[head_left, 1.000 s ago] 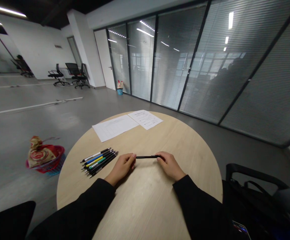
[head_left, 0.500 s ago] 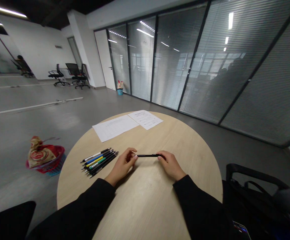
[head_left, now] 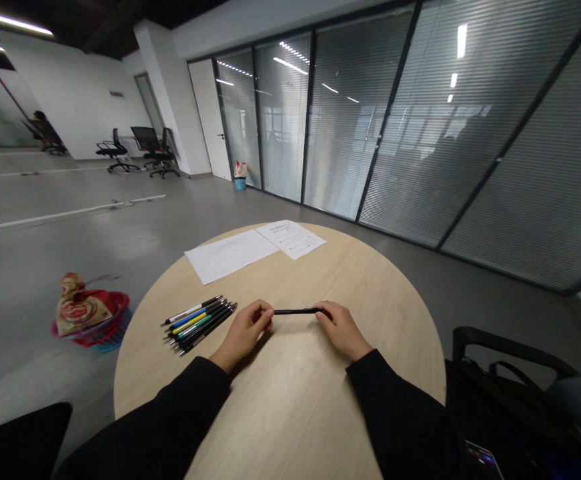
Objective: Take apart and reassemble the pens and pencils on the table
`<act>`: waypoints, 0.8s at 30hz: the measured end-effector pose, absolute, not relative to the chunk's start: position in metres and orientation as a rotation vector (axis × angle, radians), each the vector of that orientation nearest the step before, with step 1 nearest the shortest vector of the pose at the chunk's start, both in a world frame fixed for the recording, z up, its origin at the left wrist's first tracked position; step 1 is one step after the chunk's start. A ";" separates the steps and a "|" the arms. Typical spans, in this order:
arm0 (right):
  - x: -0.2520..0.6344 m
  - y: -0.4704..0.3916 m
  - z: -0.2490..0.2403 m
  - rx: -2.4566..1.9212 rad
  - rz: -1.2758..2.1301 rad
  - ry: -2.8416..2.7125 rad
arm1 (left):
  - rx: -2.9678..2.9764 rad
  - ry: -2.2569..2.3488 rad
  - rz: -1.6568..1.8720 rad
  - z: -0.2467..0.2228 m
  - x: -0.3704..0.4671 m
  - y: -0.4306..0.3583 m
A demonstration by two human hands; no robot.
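A slim black pen is held level between my two hands, above the middle of the round wooden table. My left hand pinches its left end between thumb and fingers, hiding the tip. At the other end, the thumb and fingers of my right hand are closed on the pen, covering that end. To the left of my left hand lies a bunch of several pens, side by side and slanted, with white, blue, yellow, green and black barrels.
Two printed sheets of paper lie at the table's far edge. On the floor to the left stands a red-and-blue basket with a bag in it. A black chair is close by on the right. Glass partitions with blinds run behind.
The fingers of my left hand have closed in around the pen's left end, covering the tip that showed before. My right hand and the pen have stayed in place.
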State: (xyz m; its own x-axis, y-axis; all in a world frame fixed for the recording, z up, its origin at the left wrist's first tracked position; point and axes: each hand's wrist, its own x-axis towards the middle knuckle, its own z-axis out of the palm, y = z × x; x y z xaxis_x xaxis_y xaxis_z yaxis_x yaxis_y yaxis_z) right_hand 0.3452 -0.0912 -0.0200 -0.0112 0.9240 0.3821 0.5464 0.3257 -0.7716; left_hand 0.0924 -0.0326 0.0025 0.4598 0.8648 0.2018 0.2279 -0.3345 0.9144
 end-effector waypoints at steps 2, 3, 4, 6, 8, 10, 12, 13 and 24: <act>0.345 -0.091 -0.020 -1.332 0.524 -1.685 | 1.806 0.940 0.893 0.001 0.092 -0.032; 0.345 -0.091 -0.020 -1.330 0.523 -1.685 | 1.783 0.928 0.902 0.000 0.093 -0.032; 0.346 -0.091 -0.021 -1.330 0.520 -1.682 | 1.756 0.909 0.918 -0.001 0.093 -0.032; 0.346 -0.090 -0.022 -1.333 0.517 -1.674 | 1.725 0.874 0.944 -0.002 0.093 -0.032; 0.347 -0.090 -0.023 -1.339 0.514 -1.670 | 1.749 0.870 0.937 -0.002 0.093 -0.032; 0.347 -0.090 -0.024 -1.344 0.516 -1.671 | 1.796 0.907 0.915 0.000 0.093 -0.032; 0.347 -0.090 -0.024 -1.346 0.521 -1.668 | 1.836 0.964 0.902 0.003 0.092 -0.033; 0.347 -0.090 -0.023 -1.345 0.524 -1.667 | 1.846 0.985 0.904 0.004 0.092 -0.033; 0.351 -0.089 -0.022 -1.385 0.529 -1.624 | 1.694 0.966 1.086 -0.008 0.091 -0.023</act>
State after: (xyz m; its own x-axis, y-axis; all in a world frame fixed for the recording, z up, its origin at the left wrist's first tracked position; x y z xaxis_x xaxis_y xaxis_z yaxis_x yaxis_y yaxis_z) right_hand 0.3507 -0.0894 -0.0222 0.0421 0.9332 0.3569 0.5437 0.2783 -0.7918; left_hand 0.0908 -0.0232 -0.0079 0.3157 0.9142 0.2540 0.1462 -0.3114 0.9390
